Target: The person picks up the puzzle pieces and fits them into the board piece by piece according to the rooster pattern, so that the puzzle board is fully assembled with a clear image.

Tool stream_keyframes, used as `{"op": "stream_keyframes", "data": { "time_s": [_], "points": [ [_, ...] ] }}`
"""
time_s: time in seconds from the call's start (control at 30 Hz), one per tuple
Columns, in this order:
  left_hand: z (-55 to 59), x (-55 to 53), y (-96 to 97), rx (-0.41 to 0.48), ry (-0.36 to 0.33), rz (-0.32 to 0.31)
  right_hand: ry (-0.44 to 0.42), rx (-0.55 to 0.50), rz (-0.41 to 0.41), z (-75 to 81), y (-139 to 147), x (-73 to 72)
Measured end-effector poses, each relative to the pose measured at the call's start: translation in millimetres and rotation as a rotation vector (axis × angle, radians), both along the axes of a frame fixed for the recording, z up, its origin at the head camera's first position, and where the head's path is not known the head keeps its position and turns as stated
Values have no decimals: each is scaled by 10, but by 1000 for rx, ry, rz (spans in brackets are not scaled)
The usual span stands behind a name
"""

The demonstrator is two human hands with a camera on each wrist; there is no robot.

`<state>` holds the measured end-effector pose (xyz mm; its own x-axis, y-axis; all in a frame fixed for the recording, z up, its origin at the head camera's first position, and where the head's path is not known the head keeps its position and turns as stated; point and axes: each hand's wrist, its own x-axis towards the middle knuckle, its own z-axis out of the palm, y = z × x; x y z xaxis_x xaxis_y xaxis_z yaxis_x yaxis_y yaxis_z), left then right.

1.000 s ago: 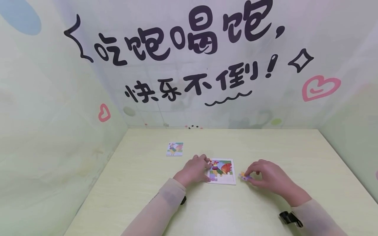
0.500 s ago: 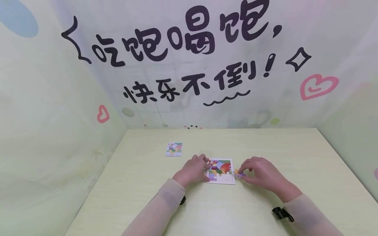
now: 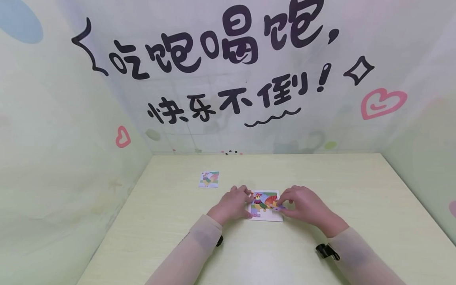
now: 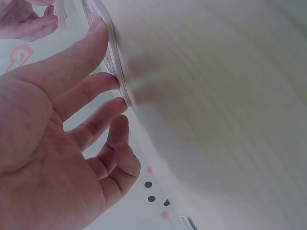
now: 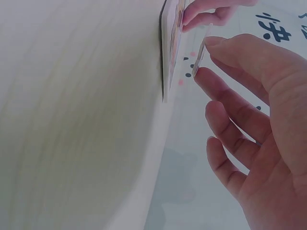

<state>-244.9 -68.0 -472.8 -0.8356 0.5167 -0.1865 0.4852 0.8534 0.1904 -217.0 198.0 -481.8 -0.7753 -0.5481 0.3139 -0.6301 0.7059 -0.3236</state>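
A jigsaw puzzle in a white tray lies on the table, its picture a colourful rooster with a white gap at the lower right. My left hand rests along the tray's left edge; thumb and fingertips touch it in the left wrist view. Over the right side of the tray, my right hand pinches a small purple and yellow puzzle piece between thumb and index finger. The right wrist view shows this thin puzzle piece edge-on, held above the tray, with the other fingers loosely bent.
A small card with a paler rooster picture lies behind and left of the tray. The pale wooden table meets a printed cloth backdrop at the back and sides. Black wrist straps show below both sleeves.
My right hand has moved left with the puzzle piece, from beside the tray to over its right part. The left hand has stayed on the tray's left edge.
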Motion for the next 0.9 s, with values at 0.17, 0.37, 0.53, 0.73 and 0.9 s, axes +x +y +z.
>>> {"op": "stream_keyframes", "data": {
  "time_s": [0.17, 0.37, 0.53, 0.73, 0.9],
  "points": [
    [-20, 3, -4, -1, 1, 1, 19, -16, 32, -2, -92, -26],
    [-50, -20, -14, 8, -1, 5, 14, 17, 44, -19, -181, -50],
    [-36, -16, -7, 12, -1, 0, 13, 47, 49, -37, -234, -62],
    [-15, -12, 1, 2, 5, -13, 31, 44, 69, -57, -320, -53],
    [1, -14, 4, -3, 4, -16, 38, 68, 61, -79, -380, -36]
  ]
}}
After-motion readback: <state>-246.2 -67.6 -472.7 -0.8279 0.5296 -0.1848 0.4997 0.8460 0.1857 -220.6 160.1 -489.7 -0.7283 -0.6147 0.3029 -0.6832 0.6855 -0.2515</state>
